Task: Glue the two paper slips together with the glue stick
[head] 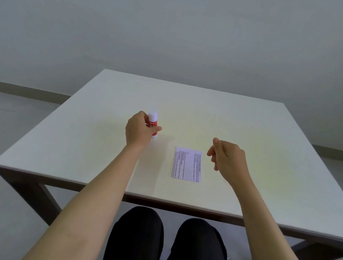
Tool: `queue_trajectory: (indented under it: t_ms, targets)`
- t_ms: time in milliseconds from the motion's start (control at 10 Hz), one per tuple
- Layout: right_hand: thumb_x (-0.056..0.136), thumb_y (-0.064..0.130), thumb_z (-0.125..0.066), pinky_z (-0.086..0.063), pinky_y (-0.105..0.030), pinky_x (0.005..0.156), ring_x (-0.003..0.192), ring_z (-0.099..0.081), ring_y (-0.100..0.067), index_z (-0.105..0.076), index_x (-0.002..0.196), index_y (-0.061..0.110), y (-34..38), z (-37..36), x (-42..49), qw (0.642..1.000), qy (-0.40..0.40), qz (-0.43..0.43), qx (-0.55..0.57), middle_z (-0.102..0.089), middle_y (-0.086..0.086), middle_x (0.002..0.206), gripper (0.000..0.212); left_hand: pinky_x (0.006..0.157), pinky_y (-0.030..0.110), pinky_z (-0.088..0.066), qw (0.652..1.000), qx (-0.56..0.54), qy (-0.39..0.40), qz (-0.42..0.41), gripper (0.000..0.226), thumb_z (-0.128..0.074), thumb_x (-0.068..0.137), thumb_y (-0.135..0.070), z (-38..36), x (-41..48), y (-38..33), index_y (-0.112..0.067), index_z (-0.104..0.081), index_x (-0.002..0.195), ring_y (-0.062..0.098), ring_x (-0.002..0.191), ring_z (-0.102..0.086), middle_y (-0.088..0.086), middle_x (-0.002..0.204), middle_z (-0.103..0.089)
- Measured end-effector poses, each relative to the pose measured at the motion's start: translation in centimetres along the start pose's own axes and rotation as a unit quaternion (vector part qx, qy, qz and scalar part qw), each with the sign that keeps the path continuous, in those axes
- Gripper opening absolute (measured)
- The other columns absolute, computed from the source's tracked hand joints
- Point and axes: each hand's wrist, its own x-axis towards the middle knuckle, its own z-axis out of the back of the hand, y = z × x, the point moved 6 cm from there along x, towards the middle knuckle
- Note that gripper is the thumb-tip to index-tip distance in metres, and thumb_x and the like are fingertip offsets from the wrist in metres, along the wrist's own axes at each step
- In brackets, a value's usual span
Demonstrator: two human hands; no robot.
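Only the glue stick and paper interrupt the table.

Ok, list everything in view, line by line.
glue stick: one, red body with white cap, upright, gripped in the left hand
paper: one printed white sheet showing, flat on the table between the hands; a second slip cannot be told apart
table: one, white top, dark legs
left hand: closed around the glue stick
right hand: loosely curled above the table, right of the paper, holding nothing
legs: two, in black trousers, under the table
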Motion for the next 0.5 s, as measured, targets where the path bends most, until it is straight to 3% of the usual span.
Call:
queue_trajectory:
  t_ms: [200,400,500]
  targets:
    - [0.098,0.028,-0.040,-0.040,-0.027,0.054,0.050,-0.053,-0.019,-0.062,0.070,0.013,-0.2,-0.2,-0.2,1.000,0.008,0.008,-0.016,-0.058,-0.001,0.060,0.039,0.063,0.030,-0.038,1.000,0.006,0.002,-0.029,0.028,-0.078,0.066,-0.023,-0.7,-0.2,0.0,-0.013,-0.052,0.074,0.024,0.071,-0.058,-0.001,0.073,-0.063]
    - [0.094,0.029,-0.048,-0.041,-0.029,0.058,0.057,-0.054,-0.024,-0.061,0.069,0.015,-0.2,-1.2,-0.3,0.999,0.032,0.003,-0.020,-0.061,-0.010,0.066,0.032,0.075,0.037,-0.045,0.997,0.063,0.038,-0.023,0.031,-0.077,0.066,-0.024,-1.3,-0.4,1.5,-0.007,-0.061,0.086,0.028,0.087,-0.064,0.006,0.090,-0.070]
    - [0.093,0.032,-0.050,-0.043,-0.029,0.062,0.066,-0.056,-0.021,-0.065,0.085,0.009,-0.8,-2.1,-0.4,0.997,0.049,-0.025,-0.061,-0.060,-0.001,0.068,0.028,0.090,0.040,-0.040,0.991,0.107,0.076,0.014,0.080,-0.081,0.062,-0.042,-1.5,-0.9,2.2,-0.010,-0.048,0.127,0.028,0.116,-0.055,0.008,0.124,-0.058]
